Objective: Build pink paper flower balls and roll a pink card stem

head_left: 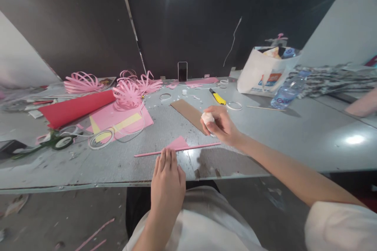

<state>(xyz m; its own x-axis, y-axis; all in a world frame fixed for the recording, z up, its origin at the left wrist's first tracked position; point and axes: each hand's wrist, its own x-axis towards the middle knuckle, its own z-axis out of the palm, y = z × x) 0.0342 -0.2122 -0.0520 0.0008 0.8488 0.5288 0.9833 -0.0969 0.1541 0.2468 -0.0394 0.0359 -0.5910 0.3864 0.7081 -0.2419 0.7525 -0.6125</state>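
My left hand [167, 176] lies flat near the table's front edge, its fingers straight and close together. The fingertips rest on a thin pink rod [203, 146] and the edge of a small pink paper piece [179, 142] behind it. My right hand [222, 125] is closed round a white rounded object [207, 118], held above the rod's right end. A pale bit shows below the fingers; the object's kind cannot be made out. Just behind and left of the right hand lies a brown cardboard strip [188, 113].
Left are pink paper-strip loops [128, 92], red paper [78, 108], tape rolls [101, 138] and green-handled scissors [60, 141]. A yellow cutter [218, 97], white ring [234, 106], thin stick [265, 108], water bottle [287, 92] and white bag [265, 72] are right. A phone [182, 71] stands behind.
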